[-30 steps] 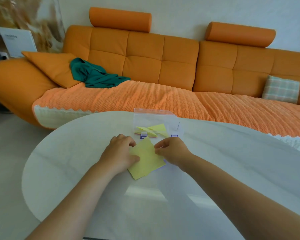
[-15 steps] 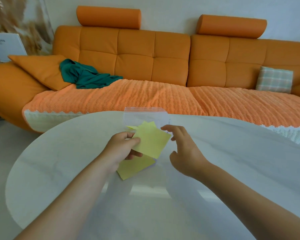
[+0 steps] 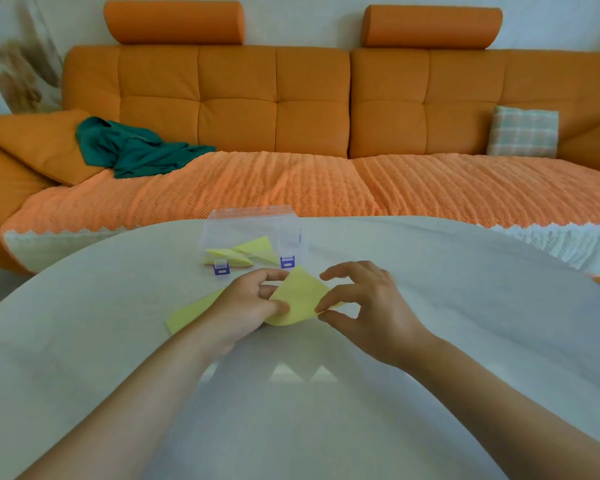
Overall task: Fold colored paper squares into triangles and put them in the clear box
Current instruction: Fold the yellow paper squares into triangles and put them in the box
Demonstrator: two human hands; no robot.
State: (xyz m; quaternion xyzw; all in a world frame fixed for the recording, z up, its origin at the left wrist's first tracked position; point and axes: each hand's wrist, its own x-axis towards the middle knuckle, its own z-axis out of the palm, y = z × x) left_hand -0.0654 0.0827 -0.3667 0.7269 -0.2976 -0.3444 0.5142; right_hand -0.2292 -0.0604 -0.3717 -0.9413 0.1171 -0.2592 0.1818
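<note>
The yellow sheet (image 3: 300, 296) you are folding is just in front of the clear box (image 3: 250, 220), lifted off the table (image 3: 430, 271) between your two hands. Your left hand (image 3: 246, 306) pinches its left side, thumb on top and fingers beneath. Your right hand (image 3: 371, 313) nips the right corner between thumb and forefinger, with the other fingers spread loosely above.

Expect this paper to be very light, thin and limp; it already bows into a curve between your grips. It should crease at the slightest pinch and the crease will likely stay, so keep your hold at the corners and off the middle. To make the triangle, bring one corner to the opposite one, then flatten the fold against the table. That top looks smooth, so the sheet may slide.

By count:
- One sheet is in your hands.
- More yellow paper (image 3: 187, 315) lies flat in front of the box and to its left, partly under your left wrist. Whether it is one sheet or a thin stack, I cannot tell.
- Inside the box are at least two yellow triangles (image 3: 257, 249). An orange sliver under them may be a third.
- Two purple clips (image 3: 221, 268) sit on the box's near side.
</note>
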